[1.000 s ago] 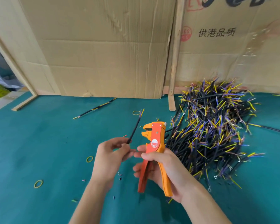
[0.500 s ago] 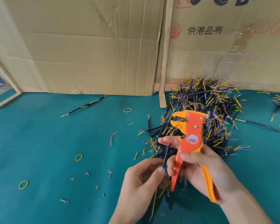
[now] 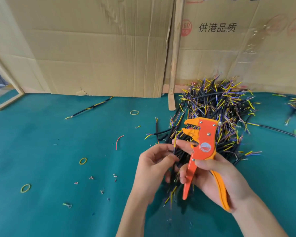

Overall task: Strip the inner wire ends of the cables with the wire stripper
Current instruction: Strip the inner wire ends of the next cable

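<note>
Orange plastic marks the wire stripper, which the right hand grips by its handles, fingers wrapped around the red-orange front handle and the paler orange rear handle lying across the palm. The tool stands roughly upright with its head at the top, and the toothed jaws point left with a gap between them. The right forefinger reaches out to the left of the tool's body and touches the thin wire end held by the other hand.

The left hand has its fingers curled, thumb and forefinger pinching a black cable that runs down past the palm; yellow and purple inner wires show at its lower end. Its upper end rises as a thin strand between the two hands, just below and left of the jaws, though whether that tip is already bare is hard to tell at this size.

Behind the hands, a large pile of cables with yellow and purple ends lies on the teal table cover, reaching back to the cardboard wall. A single loose cable lies well to the left near the cardboard. Yellow rubber bands are scattered over the cloth, a short red wire scrap lies left of the pile, and small bits of stripped insulation dot the cover near the left hand.
</note>
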The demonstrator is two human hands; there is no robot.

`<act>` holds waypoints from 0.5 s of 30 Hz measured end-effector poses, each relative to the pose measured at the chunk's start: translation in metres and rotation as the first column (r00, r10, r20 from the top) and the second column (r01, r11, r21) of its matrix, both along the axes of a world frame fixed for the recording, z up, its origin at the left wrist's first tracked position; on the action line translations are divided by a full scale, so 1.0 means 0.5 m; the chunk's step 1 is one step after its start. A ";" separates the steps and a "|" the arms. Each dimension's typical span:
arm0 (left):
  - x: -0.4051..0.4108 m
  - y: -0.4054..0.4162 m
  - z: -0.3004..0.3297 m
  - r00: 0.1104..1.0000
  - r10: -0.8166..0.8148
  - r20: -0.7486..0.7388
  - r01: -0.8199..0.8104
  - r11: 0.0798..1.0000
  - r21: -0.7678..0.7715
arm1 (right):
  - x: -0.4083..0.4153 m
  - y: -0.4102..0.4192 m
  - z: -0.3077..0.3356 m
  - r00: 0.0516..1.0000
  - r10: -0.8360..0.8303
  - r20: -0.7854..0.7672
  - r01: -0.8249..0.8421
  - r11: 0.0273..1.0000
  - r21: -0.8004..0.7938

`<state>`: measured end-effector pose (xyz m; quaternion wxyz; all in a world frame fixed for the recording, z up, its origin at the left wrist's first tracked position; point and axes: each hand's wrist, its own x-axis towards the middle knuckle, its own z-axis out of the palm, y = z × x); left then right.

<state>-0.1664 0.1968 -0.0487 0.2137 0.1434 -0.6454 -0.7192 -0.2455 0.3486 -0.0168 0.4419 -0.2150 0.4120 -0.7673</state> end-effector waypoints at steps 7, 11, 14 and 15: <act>0.000 -0.021 -0.026 0.998 -0.020 -0.055 0.030 0.979 0.202 | 0.008 -0.013 -0.003 0.999 -0.029 0.018 0.028 0.999 0.042; -0.001 -0.032 -0.025 0.991 -0.077 -0.107 0.104 0.956 0.274 | 0.007 -0.016 -0.007 0.999 -0.041 0.031 0.040 0.998 0.045; 0.000 -0.038 -0.026 0.990 -0.082 -0.113 0.113 0.946 0.304 | 0.007 -0.017 -0.009 0.999 -0.046 0.025 0.045 0.998 0.047; 0.000 -0.040 -0.027 0.991 -0.077 -0.109 0.108 0.943 0.316 | 0.007 -0.019 -0.011 0.999 -0.047 0.026 0.046 0.998 0.050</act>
